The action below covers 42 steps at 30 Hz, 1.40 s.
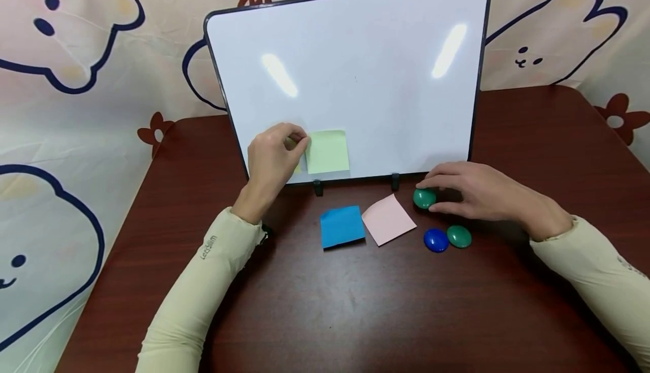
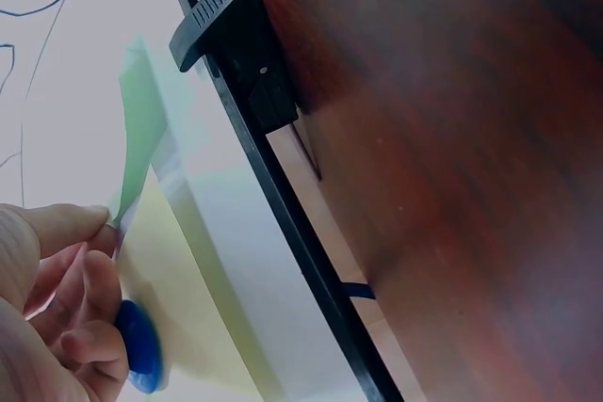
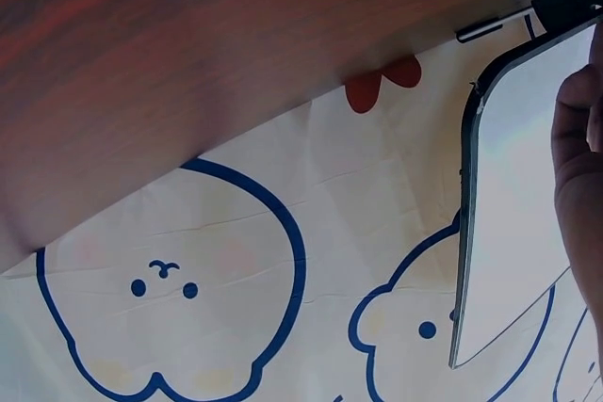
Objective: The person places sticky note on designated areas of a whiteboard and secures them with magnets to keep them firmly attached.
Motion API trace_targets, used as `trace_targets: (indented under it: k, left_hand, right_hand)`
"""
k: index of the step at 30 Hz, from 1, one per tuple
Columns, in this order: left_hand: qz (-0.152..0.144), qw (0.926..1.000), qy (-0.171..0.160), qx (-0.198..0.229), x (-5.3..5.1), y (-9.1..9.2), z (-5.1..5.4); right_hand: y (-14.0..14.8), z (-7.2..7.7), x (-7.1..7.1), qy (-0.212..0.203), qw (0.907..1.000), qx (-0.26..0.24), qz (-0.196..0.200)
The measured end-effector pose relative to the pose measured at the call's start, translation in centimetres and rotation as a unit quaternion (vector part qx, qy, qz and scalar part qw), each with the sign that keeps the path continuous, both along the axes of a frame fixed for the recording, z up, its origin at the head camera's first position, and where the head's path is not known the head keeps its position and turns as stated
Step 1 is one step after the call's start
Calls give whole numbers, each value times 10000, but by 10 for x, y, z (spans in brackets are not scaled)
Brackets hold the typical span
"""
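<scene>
My left hand [image 1: 276, 153] pinches the left edge of a light green sticky note [image 1: 327, 152] against the lower left of the whiteboard [image 1: 355, 79]. In the left wrist view, thumb and finger hold the green note [image 2: 141, 129]; a yellow note [image 2: 179, 280] and a blue magnet [image 2: 139, 345] lie by the curled fingers. At the board's lower right, my right hand [image 1: 472, 192] has its thumb and fingers round a green magnet [image 1: 424, 197] on the table. The right wrist view shows only part of that hand [image 3: 579, 148], not the magnet.
On the brown table [image 1: 376, 305] lie a blue note [image 1: 342, 227], a pink note [image 1: 389, 220], a blue magnet [image 1: 436, 240] and another green magnet [image 1: 459, 236]. Black clips [image 1: 317, 188] stand under the board's lower edge. A patterned cloth [image 1: 117, 91] hangs behind.
</scene>
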<state>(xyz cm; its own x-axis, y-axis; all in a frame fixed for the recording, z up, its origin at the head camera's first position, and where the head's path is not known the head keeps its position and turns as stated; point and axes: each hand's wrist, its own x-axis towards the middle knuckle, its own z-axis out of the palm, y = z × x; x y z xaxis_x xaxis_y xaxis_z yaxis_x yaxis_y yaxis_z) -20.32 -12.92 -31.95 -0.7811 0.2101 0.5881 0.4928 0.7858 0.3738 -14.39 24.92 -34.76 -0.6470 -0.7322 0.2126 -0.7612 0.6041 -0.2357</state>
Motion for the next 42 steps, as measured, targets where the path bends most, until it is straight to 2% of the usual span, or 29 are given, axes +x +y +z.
trace_targets:
  k: [17,32,42]
  left_hand:
    - [-68,9997,-81,203,-1,-3,-3]
    - [-15,9998,-64,176,-2,-5,-3]
    - [-124,9997,-40,220,-3,-5,-2]
  right_hand:
    - [-6,-1,-7,395,9984,-380,162]
    - [-15,2,-10,485,9976,-497,70]
    - [-20,5,-13,636,9954,-722,15]
